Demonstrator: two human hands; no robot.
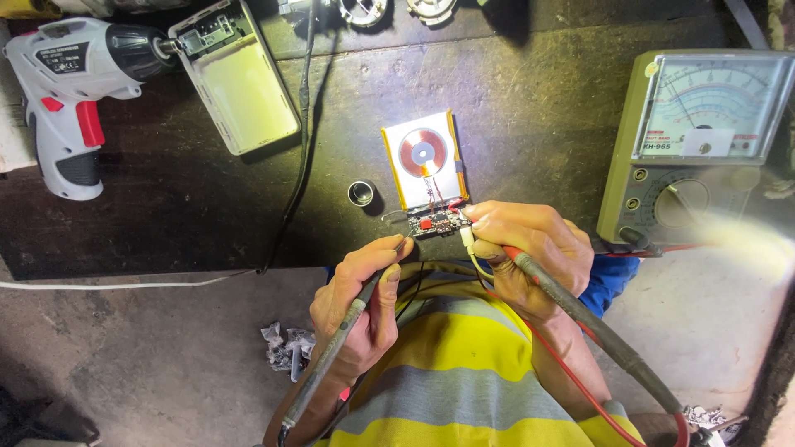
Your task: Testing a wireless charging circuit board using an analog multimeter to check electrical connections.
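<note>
Nearest the camera is the person's yellow-and-grey striped shirt (464,372), filling the space below both hands. Beyond it runs a dark, scuffed workbench (513,99), its front edge just under the knuckles, with a dusty concrete floor (141,356) below and left of the grips.

The left hand (364,302) is closed around a black test probe (331,348), whose tip reaches up to a small circuit board (436,222). The right hand (522,248) is closed around a red-and-black probe (580,319), its fingertips pressed against the board's right end. The board lies between the two grips at the bench edge, joined to a flat battery pack with a copper charging coil (424,157) directly above it.

Right of the right hand stands an olive analog multimeter (696,141), red lead trailing toward the wrist. Far up and left of the left hand lie a white-and-red cordless screwdriver (70,91) and an open white casing (236,79). A black cable (302,149) runs down the bench between them and the board. A small metal ring (361,193) sits just above the left hand's fingertips. Crumpled foil scraps (286,346) lie on the floor beside the left wrist.
</note>
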